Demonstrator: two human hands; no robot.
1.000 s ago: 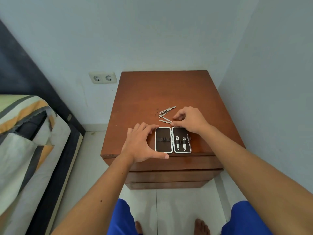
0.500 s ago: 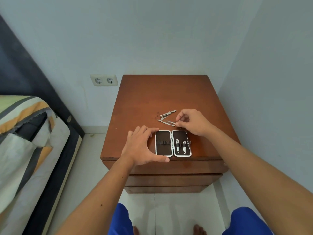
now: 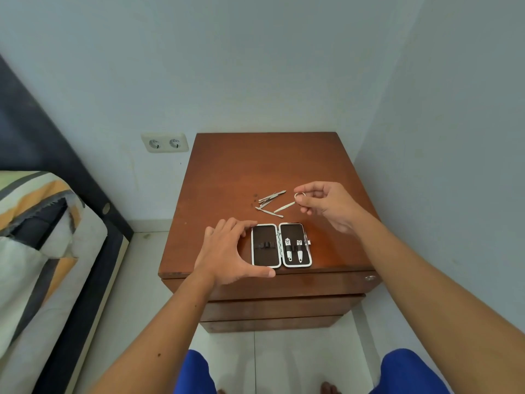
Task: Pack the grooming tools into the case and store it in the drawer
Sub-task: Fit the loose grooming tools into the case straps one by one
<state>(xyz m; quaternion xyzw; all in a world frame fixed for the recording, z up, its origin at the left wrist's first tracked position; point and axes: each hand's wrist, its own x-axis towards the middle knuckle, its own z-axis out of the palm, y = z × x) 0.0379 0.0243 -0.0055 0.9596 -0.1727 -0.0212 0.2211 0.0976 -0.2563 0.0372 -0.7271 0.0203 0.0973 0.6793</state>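
With your left hand bracing the open case, your right hand pinches the small scissors; slide them under its empty left-half strap.

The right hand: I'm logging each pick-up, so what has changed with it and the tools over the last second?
The right hand pinched one slim metal tool from the loose pile and lifted it up and to the right, clear of the nightstand top; it now holds it by the ring end. The left hand still braces the open case, which has not moved, two clippers strapped inside.
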